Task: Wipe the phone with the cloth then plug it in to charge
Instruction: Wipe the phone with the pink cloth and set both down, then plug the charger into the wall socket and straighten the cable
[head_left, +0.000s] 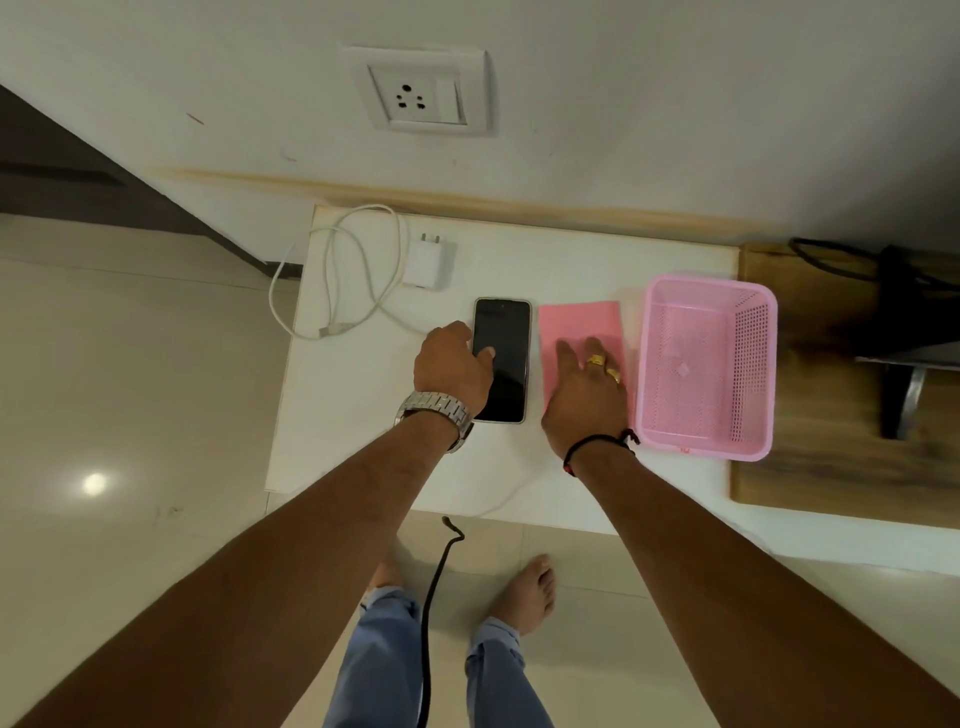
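A black phone (506, 338) lies screen up on the white table (363, 415). My left hand (451, 366) grips its left edge, thumb on the screen. A folded pink cloth (579, 322) lies just right of the phone, and my right hand (584, 392) rests flat on it with straight fingers. A white charger plug (430, 262) with its coiled white cable (337, 275) sits at the table's back left. A white wall socket (418, 93) is on the wall above.
An empty pink plastic basket (706, 364) stands right of the cloth. A wooden surface (831, 457) with a dark stand lies further right. A black cord (431, 613) hangs in front of me above the tiled floor.
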